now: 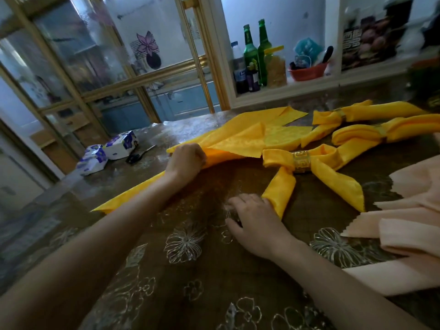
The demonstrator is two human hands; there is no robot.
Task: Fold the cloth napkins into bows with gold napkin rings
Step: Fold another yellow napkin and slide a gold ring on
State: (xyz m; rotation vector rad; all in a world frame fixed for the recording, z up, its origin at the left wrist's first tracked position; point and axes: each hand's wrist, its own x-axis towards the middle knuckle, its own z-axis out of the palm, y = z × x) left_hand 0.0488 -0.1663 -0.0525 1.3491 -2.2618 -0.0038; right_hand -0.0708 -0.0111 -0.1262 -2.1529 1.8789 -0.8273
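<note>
The left hand (pixel 187 160) is closed in a fist round a bunched edge of a loose yellow napkin (pixel 240 136). The napkin lies spread on the surface (pixel 190 270), just left of and behind the gold ring (pixel 300 161). That ring cinches a finished bow (pixel 333 184). The right hand (pixel 254 220) lies flat in front of the ring, fingers spread and holding nothing, with its outer edge touching the bow's near tail. Two more ringed bows (pixel 362 114) lie behind the ring to the right, and peach napkins (pixel 409 225) lie to its right.

The napkin looks light and limp, with a satin sheen, so it probably slides easily on the glossy surface and takes only soft creases. It is best pinched at a corner or along a folded edge, with the other hand pressing the fold flat. The ring looks rigid and smooth, so the cloth's middle should be gathered tightly before it is threaded through.
</note>
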